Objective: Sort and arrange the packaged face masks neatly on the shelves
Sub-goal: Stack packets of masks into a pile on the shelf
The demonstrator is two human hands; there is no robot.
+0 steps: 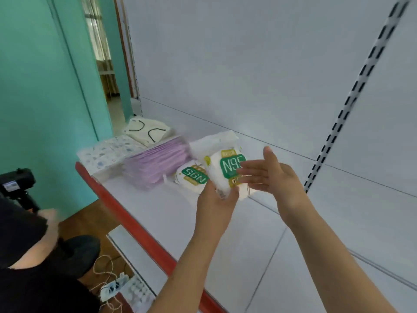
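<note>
— Hands?

— Left hand (216, 199) gripping an N95 pack (228, 175) from below, upright above the shelf (259, 233). Right hand (268, 175) released, fingers straight, flat against the pack's front.

— Done so far?

— Lying in a loose row at the shelf's left end: a white mask pack with black loops (146, 131), a patterned pack (108, 153), a purple stack (158, 162), another N95 pack (194, 177), a white bundle (216, 140) behind.

— Left?

— Probably setting down the held pack, then squaring the row. Roughly midway, judging by the crooked piles.

The left hand (214, 205) grips an N95 pack (228, 175) above the shelf (158, 211); the right hand (270, 175) touches it with straight fingers.
</note>
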